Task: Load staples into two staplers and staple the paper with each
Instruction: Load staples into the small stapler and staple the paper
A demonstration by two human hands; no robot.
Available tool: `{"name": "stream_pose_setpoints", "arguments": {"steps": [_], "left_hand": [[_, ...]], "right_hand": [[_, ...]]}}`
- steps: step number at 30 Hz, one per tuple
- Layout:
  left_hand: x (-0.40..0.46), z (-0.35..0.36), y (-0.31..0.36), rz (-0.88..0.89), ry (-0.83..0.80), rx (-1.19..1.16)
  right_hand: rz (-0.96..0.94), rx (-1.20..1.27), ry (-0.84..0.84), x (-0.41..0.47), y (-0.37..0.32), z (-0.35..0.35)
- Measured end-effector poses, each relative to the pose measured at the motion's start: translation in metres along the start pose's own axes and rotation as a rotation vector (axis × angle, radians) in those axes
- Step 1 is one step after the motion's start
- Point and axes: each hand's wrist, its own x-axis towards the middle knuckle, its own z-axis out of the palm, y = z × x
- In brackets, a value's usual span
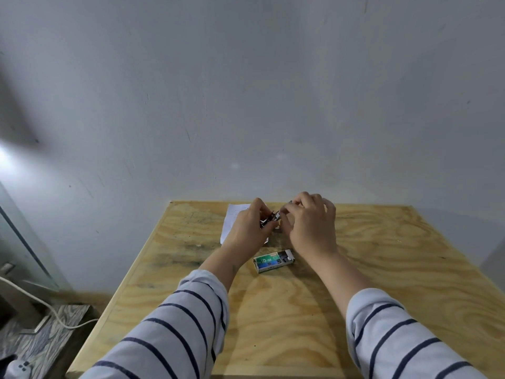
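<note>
Both hands busy on one small metal stapler, far end of the plywood table

The plywood table (pixel 273 310) is bare, knotty and smudged dark in spots. Toward its far edge a sheet of white paper (pixel 232 217) lies flat, mostly under the left hand (pixel 247 228), probably parked there for stapling later. That hand is curled round a shiny little stapler (pixel 269 221), holding it over the paper, while the right hand (pixel 310 225) pinches its other end, likely working the staple channel. Just nearer than the hands, the small cardboard staple box (pixel 274 260) lies with one end open, handy for refills. Can't spot a second stapler.
</note>
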Motion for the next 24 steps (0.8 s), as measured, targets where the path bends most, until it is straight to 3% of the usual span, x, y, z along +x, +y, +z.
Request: {"name": "stream_pose_setpoints", "arguments": {"steps": [8,16,20,24], "left_hand": [[-0.004,0.001,-0.003,0.114,-0.104,0.146],[-0.002,-0.002,0.0,0.097,-0.088,0.216],[-0.002,-0.007,-0.002,0.029,-0.084,0.283],[-0.007,-0.007,-0.014,-0.118,-0.062,0.348]], "right_hand": [[0.304,0.124,-0.272,0.015,-0.01,-0.008],[0.306,0.285,-0.277,0.015,-0.01,0.0],[0.499,0.599,-0.284,0.014,0.0,0.004],[0.508,0.263,-0.46,0.0,0.018,0.011]]}}
